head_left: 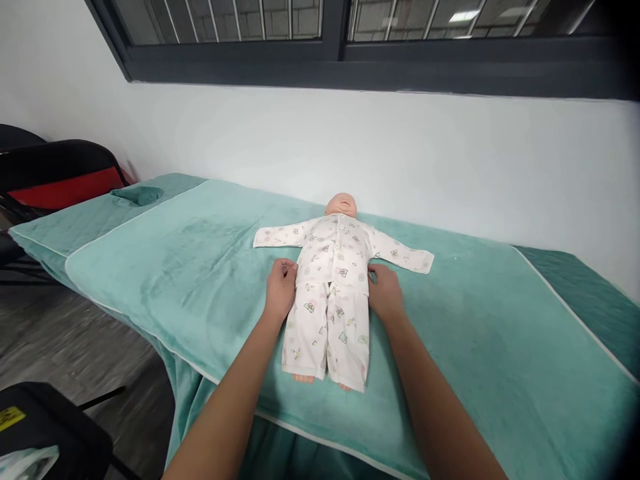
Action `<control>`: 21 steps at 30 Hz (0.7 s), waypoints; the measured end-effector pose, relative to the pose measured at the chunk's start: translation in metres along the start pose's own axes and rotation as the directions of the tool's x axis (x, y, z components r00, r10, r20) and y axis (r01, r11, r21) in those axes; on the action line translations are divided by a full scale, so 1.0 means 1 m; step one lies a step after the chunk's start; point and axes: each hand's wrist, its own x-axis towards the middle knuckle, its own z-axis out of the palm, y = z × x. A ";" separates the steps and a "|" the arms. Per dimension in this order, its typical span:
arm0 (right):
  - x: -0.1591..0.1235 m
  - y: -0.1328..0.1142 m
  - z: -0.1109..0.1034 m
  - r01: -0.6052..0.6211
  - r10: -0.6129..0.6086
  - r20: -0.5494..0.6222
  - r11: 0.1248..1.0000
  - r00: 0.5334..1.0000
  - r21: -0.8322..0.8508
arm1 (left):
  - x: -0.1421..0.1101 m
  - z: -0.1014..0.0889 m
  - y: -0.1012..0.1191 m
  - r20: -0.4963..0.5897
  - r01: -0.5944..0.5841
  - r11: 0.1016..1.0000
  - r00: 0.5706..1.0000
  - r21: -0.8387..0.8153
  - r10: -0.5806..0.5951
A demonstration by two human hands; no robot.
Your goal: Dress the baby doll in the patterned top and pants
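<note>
A baby doll (341,204) lies on its back on a green bed cover (200,267), its head toward the wall and its feet toward me. It wears a white printed long-sleeved shirt (336,250), buttoned in front with both sleeves spread out, and matching white trousers (305,327). At the doll's waist, my left hand (282,287) pinches the shirt's left edge near the hem. On the opposite side my right hand (385,290) has its fingers curled on the hem too, its thumb and fingertips partly hidden. Toes show below the trouser legs.
Behind the bed rises a white wall (450,160) with a dark window frame (225,70). Black and red chairs (65,183) stand at the far left. A black seat (50,427) with a plastic bag (30,463) is at the lower left.
</note>
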 end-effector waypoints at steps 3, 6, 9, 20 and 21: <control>0.001 0.000 -0.002 0.048 -0.048 0.044 0.999 0.998 0.015 | -0.002 0.001 0.000 0.015 -0.045 0.980 0.999 0.194 0.043; 0.000 -0.002 -0.004 0.001 -0.010 0.077 0.994 0.997 0.109 | -0.003 0.000 -0.001 0.015 -0.053 0.972 0.999 0.231 0.050; -0.003 -0.006 -0.009 -0.057 0.033 0.118 0.977 0.992 0.206 | -0.004 -0.002 -0.003 0.035 -0.073 0.976 0.997 0.205 0.067; -0.007 -0.009 -0.012 -0.032 0.054 -0.064 0.952 0.996 0.305 | -0.008 -0.007 -0.002 0.054 -0.026 0.996 0.998 0.090 0.021; -0.009 -0.011 -0.013 0.026 0.018 -0.135 0.949 0.991 0.313 | -0.008 -0.007 -0.002 0.049 -0.026 0.997 0.999 0.074 0.022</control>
